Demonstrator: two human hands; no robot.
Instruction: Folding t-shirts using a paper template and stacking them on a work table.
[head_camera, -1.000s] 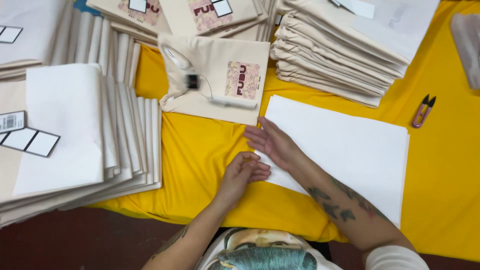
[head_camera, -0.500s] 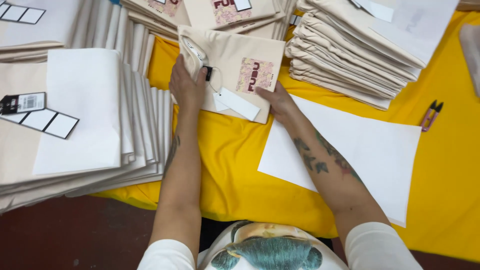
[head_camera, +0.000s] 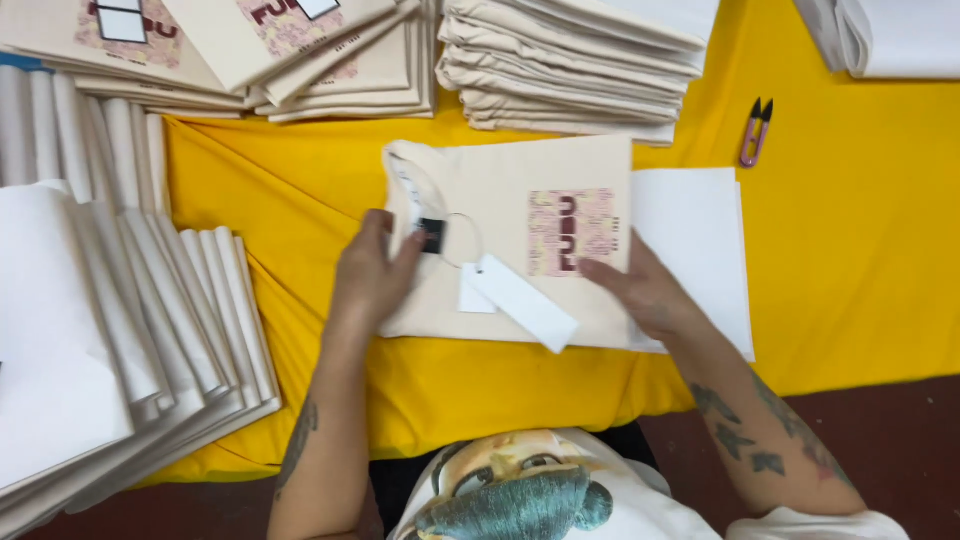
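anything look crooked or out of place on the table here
Mostly tidy. The folded cream shirt lies partly over the white sheet rather than squarely on it, its white hang tag slants diagonally, and the yellow cloth is creased at left.

A garment packing workshop: stacks of folded shirts (head_camera: 570, 70) crowd a table under a yellow cloth (head_camera: 850, 260), one tagged shirt (head_camera: 500, 200) lies flat by white paper (head_camera: 695, 250), thread snips (head_camera: 755, 132) nearby.

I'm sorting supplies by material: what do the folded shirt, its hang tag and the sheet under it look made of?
Folded shirt: soft matte cream knit, probably cotton, creasing at its folds. Hang tag: stiff white card, flat and sharp-edged. Sheet: thin white paper, perhaps tissue, lying flat on the yellow cloth.
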